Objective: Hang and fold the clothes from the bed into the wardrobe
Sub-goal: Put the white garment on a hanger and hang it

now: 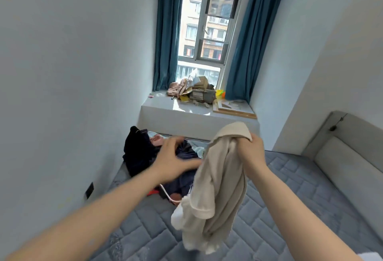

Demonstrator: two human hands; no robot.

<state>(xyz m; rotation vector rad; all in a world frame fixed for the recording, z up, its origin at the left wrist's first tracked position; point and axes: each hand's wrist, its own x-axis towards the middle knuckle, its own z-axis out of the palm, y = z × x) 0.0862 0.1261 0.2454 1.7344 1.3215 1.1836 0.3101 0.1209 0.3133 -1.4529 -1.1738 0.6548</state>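
Right hand (251, 151) is up in the air with its fingers bunched tight around the top of a beige shirt (217, 188), and the rest of the shirt just dangles down over the bed (290, 188). You can see a short sleeve and a paler bit of fabric at the low end, hanging clear of the mattress as far as I can tell.

Left hand (173, 160) isn't gripping anything. Fingers are loosely spread and a bit curved, thumb pointing over at the shirt, tip just beside it or maybe brushing it, hard to say. It hovers above the pile (145, 157) of dark clothes in the far corner of the bed against the wall (62, 74). Pile's mostly black and navy, with some pink and light blue stuff peeking out at the back, something red at the near edge, and a white cord (167, 195) curling out from under it.

The bed has a grey quilted cover and a padded headboard (352, 167) on the right. Past it there's a window ledge (186, 113) with cardboard junk (199, 90), plus blue curtains (167, 32).
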